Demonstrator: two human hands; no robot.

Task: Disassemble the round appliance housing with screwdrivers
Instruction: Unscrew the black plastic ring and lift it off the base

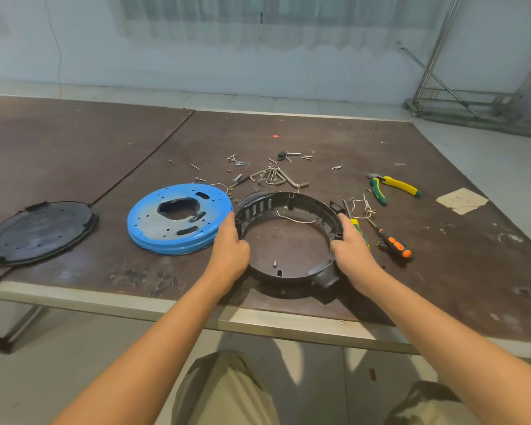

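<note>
Pale walls and a gauzy curtain close off the far side of the room, with a metal rack (460, 96) standing on the tiled floor far right of everything. Up front a scuffed brown table (319, 133) carries the work.

The black housing ring (288, 200) sits near the table's front edge, and I place the rest by it. Far to its left lies a black round cover (37, 231); just beside its left lies a blue plate (149, 223) with a ragged hole in the middle. Inside the ring I see bare tabletop, a thin pale wire (295, 219) along the far wall and a small metal piece (275, 264) near the front.

The left hand (230, 250) grips the ring's left rim, and the right hand (353, 250) grips its right rim.

Right of the ring lie yellow-green pliers (394, 187), an orange-handled screwdriver (393, 243) and, partly under the right hand, a yellow-handled screwdriver (356, 223). Behind the ring lie hex keys (273, 177) and scattered screws (238, 161).
</note>
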